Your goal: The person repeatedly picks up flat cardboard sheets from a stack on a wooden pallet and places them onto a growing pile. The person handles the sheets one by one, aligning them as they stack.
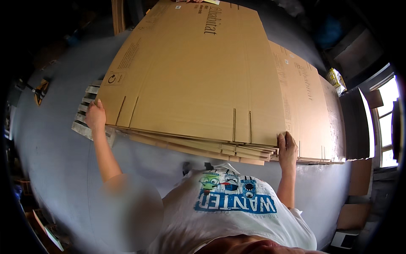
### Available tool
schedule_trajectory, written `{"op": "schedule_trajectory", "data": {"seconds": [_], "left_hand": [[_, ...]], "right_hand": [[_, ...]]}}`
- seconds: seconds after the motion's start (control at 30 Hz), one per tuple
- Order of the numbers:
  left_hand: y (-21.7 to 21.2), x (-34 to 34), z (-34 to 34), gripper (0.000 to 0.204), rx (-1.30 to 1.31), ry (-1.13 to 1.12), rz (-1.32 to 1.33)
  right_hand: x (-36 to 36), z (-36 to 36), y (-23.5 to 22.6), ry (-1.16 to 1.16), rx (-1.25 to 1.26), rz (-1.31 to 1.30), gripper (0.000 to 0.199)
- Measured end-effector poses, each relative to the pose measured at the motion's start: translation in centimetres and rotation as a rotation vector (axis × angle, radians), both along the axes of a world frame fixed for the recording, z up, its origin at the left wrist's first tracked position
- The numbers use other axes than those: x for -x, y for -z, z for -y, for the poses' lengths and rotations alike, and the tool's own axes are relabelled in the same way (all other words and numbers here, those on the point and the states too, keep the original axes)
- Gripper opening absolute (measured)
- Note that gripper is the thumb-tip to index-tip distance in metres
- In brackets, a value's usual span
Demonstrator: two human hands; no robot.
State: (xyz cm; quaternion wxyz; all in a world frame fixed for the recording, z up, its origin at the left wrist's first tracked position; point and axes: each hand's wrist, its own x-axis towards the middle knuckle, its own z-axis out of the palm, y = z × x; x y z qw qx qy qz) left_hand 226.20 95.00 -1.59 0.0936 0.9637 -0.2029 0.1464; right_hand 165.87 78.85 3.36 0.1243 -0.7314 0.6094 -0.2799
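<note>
A large flattened cardboard box (186, 76), brown with printed markings and slots along its near edge, spans the middle of the view. At its near left corner my left hand (96, 114) is closed on the edge, thumb on top. My right hand (288, 148) grips the near right corner, its fingers partly hidden by the board. Below the top board lies a stack of more flattened boxes (198, 146), their near edges uneven and slightly fanned. Part of another person's hand (195, 1) shows at the far edge of the board.
A second stack of flattened boxes (311, 110) stands right beside this one. A slatted pallet (86, 112) sticks out at the left on the grey floor (55, 139). Farther right are a dark upright panel (355, 122), a yellow-and-white bag (336, 80) and a bright window (385, 122).
</note>
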Motion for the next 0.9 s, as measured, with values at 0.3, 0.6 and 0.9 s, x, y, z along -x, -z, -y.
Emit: {"op": "schedule_trajectory", "data": {"seconds": [0.3, 0.6, 0.9], "left_hand": [[-5.4, 1.6, -0.2, 0.040, 0.086, 0.058, -0.203], [-5.9, -2.2, 1.3, 0.039, -0.038, 0.091, -0.161], [-1.9, -3.5, 1.8, 0.041, -0.032, 0.156, -0.092]], "right_hand": [[0.0, 1.9, -0.9, 0.168, 0.035, 0.325, 0.033], [0.2, 3.0, -3.4, -0.054, -0.253, 1.234, 0.029], [-0.3, 2.0, 0.6, 0.034, -0.359, 1.205, 0.039]]}}
